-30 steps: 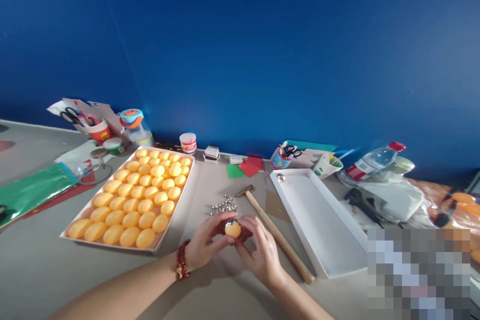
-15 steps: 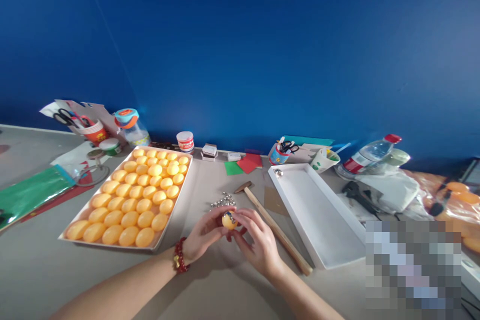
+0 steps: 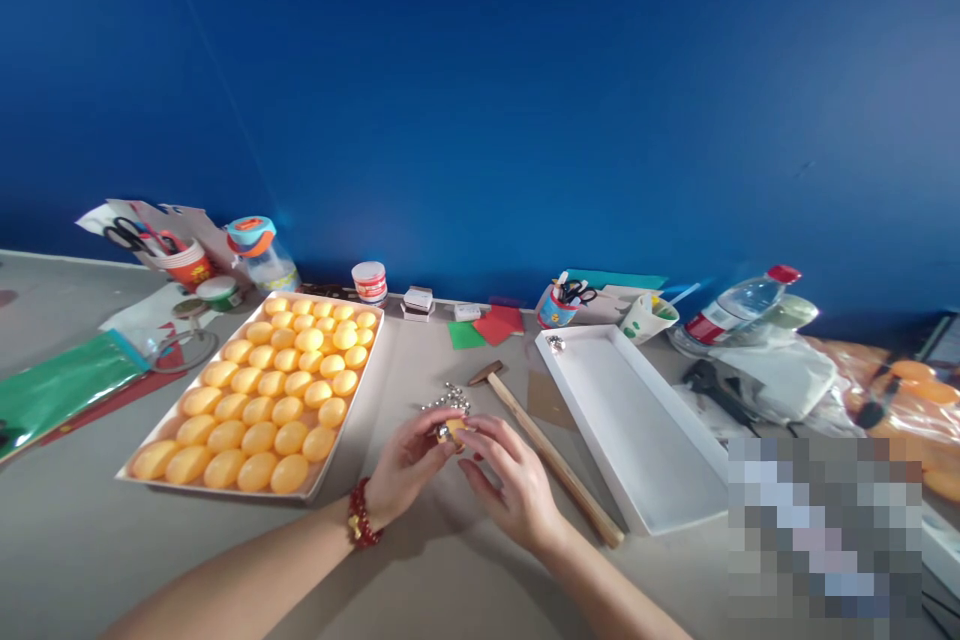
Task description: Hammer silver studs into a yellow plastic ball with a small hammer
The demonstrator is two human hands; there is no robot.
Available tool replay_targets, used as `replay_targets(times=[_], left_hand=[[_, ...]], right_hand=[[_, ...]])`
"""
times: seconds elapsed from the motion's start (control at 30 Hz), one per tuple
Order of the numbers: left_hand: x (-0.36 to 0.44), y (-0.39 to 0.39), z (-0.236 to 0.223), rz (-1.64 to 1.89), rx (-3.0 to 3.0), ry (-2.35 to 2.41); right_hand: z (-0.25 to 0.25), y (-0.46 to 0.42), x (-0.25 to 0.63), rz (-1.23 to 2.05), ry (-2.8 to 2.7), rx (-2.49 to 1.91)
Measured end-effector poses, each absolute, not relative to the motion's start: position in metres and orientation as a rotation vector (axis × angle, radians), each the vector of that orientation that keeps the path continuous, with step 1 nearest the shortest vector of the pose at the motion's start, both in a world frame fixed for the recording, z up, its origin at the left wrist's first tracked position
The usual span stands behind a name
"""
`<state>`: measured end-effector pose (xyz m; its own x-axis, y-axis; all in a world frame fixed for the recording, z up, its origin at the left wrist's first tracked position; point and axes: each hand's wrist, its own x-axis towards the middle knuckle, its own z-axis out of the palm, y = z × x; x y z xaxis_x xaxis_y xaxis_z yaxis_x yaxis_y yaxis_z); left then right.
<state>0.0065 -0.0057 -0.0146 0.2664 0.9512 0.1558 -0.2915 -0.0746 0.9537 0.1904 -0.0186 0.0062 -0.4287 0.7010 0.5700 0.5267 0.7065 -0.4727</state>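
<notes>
My left hand point(image 3: 409, 465), with a red bead bracelet at the wrist, and my right hand point(image 3: 510, 480) meet over the grey table and both close round one small yellow ball point(image 3: 454, 431). A shiny silver bit shows on the ball between my fingertips. My right fingers cover most of it. Just behind my hands lies a little heap of silver beads point(image 3: 448, 399). A tray of several yellow balls point(image 3: 262, 390) sits to the left of my hands.
A wooden-handled hammer point(image 3: 551, 455) lies right of my hands, beside a long white tray point(image 3: 637, 430) holding one silver piece at its far end. Cups with scissors, jars, coloured paper, a water bottle point(image 3: 739, 305) and bags line the blue wall.
The ball has turned in my fingers and is now mostly covered by my right hand. My hands shifted slightly toward the silver beads.
</notes>
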Motion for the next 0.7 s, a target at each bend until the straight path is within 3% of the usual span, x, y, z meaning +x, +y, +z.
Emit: replay_targets(times=[0.27, 0.37, 0.6, 0.7], left_hand=[[-0.001, -0.001, -0.011, 1.234, 1.257, 0.950], [-0.002, 0.002, -0.009, 1.245, 1.255, 0.937], [0.002, 0.006, -0.009, 1.303, 1.090, 0.874], [0.002, 0.008, -0.010, 1.337, 1.047, 0.871]], right_hand=[[0.001, 0.012, 0.234, -0.160, -2.134, -1.589], [-0.008, 0.018, 0.245, -0.189, -2.242, -1.755], [-0.009, 0.020, 0.245, -0.256, -2.138, -1.776], [0.004, 0.015, 0.241, -0.084, -2.031, -1.621]])
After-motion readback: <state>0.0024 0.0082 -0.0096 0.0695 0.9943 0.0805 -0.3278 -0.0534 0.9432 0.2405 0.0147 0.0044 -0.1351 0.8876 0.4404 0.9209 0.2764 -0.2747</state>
